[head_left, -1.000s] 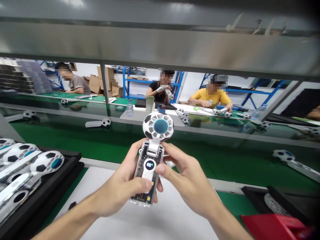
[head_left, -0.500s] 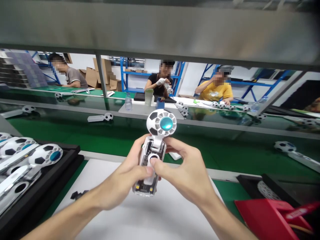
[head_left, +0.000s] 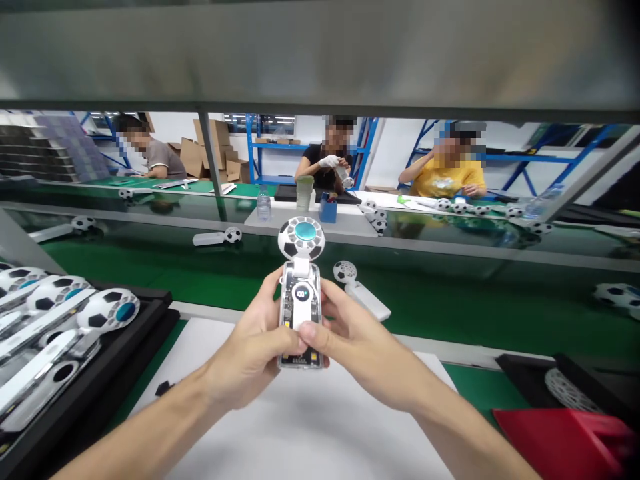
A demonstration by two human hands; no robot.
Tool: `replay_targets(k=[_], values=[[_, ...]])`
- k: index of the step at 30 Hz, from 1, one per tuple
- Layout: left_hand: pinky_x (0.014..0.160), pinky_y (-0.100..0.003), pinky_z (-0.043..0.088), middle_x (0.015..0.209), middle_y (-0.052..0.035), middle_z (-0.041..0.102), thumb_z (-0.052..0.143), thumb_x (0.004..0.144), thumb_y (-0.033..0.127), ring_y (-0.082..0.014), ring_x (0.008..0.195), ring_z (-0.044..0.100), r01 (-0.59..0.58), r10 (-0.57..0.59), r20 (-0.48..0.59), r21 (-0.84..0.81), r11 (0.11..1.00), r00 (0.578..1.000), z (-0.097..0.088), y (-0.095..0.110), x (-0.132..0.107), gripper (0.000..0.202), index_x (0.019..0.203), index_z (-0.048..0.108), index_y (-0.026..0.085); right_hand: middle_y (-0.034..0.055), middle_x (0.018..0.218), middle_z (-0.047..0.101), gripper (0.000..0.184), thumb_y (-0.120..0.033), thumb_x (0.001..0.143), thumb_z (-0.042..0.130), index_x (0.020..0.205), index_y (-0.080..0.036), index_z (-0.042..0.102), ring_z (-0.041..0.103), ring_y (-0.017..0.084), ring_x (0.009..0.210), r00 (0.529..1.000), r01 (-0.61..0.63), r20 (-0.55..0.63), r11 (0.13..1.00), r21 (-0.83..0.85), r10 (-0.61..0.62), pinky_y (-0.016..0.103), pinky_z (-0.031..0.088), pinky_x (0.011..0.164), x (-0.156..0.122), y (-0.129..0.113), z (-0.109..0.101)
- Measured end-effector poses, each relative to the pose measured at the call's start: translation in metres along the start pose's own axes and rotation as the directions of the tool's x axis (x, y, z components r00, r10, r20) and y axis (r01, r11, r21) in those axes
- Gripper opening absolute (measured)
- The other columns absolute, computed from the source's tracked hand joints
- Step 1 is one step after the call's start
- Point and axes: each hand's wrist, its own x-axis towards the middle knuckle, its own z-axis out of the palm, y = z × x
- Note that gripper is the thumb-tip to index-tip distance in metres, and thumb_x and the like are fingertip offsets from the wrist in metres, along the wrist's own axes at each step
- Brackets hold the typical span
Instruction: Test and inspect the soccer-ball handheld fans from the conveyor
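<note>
I hold a handheld fan upright over a white mat. Its round head looks like a football with a teal centre, and its clear body shows a small lit display. My left hand wraps the body from the left. My right hand grips it from the right, thumb pressed on the lower front. Both thumbs meet near the bottom of the handle.
A black tray at the left holds several more football fans. A green conveyor belt runs across behind, carrying a fan just past my hands. A red box sits at the lower right. Three people work at a far bench.
The fan has turned more upright and shifted slightly left, and its display is lit and uncovered again. My right thumb slid down from the display to the lower handle.
</note>
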Motion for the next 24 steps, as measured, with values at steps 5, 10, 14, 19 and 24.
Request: replay_targets(k=[5, 10, 14, 19, 24], values=[[0.063, -0.033, 0.055, 0.088, -0.0022, 0.068, 0.075, 0.078, 0.033, -0.024, 0.08, 0.069, -0.123, 0.147, -0.223, 0.117, 0.985, 0.964, -0.005, -0.002, 0.005, 0.047, 0.114, 0.046, 0.026, 0.0039, 0.118, 0.055, 0.066, -0.029, 0.092, 0.068, 0.148, -0.035, 0.034, 0.062, 0.017, 0.096, 0.996, 0.009, 0.089, 0.999, 0.049, -0.014, 0.035, 0.056, 0.084, 0.001, 0.013, 0.011], [0.078, -0.032, 0.055, 0.084, 0.0007, 0.067, 0.081, 0.074, 0.026, -0.0183, 0.08, 0.068, -0.173, 0.332, -0.459, 0.355, 0.919, 0.824, -0.011, 0.001, 0.007, 0.034, 0.098, 0.057, 0.021, -0.002, 0.15, 0.04, 0.085, -0.01, 0.091, 0.061, 0.152, -0.052, 0.017, 0.061, 0.017, 0.106, 0.996, 0.093, 0.012, 0.985, -0.148, -0.092, 0.036, 0.058, 0.091, 0.002, 0.032, 0.037], [0.067, -0.029, 0.056, 0.078, 0.0025, 0.066, 0.081, 0.072, 0.021, -0.0159, 0.068, 0.065, -0.212, 0.346, -0.357, 0.363, 0.907, 0.868, -0.019, 0.007, 0.009, 0.041, 0.104, 0.054, 0.023, -0.0068, 0.154, 0.038, 0.096, -0.01, 0.09, 0.065, 0.153, -0.054, 0.007, 0.056, 0.017, 0.12, 0.993, 0.117, 0.018, 0.983, -0.143, -0.116, 0.034, 0.055, 0.099, 0.003, 0.036, 0.041], [0.051, -0.03, 0.054, 0.069, 0.0042, 0.062, 0.08, 0.072, 0.023, -0.0163, 0.053, 0.061, -0.176, 0.248, -0.283, 0.258, 0.95, 0.926, -0.018, 0.008, 0.009, 0.044, 0.104, 0.049, 0.024, -0.0032, 0.151, 0.043, 0.103, -0.015, 0.089, 0.07, 0.154, -0.051, -0.001, 0.06, 0.017, 0.116, 0.994, 0.101, 0.043, 0.988, -0.113, -0.097, 0.036, 0.054, 0.101, 0.002, 0.036, 0.042], [0.058, -0.023, 0.052, 0.089, 0.0031, 0.064, 0.079, 0.071, 0.015, -0.0134, 0.069, 0.063, -0.287, 0.547, -0.403, 0.546, 0.787, 0.734, -0.009, 0.004, 0.005, 0.052, 0.113, 0.051, 0.026, -0.0024, 0.161, 0.028, 0.098, -0.008, 0.091, 0.063, 0.156, -0.045, 0.0, 0.049, 0.021, 0.132, 0.981, 0.196, 0.026, 0.966, -0.17, -0.194, 0.037, 0.05, 0.106, 0.003, 0.043, 0.046]])
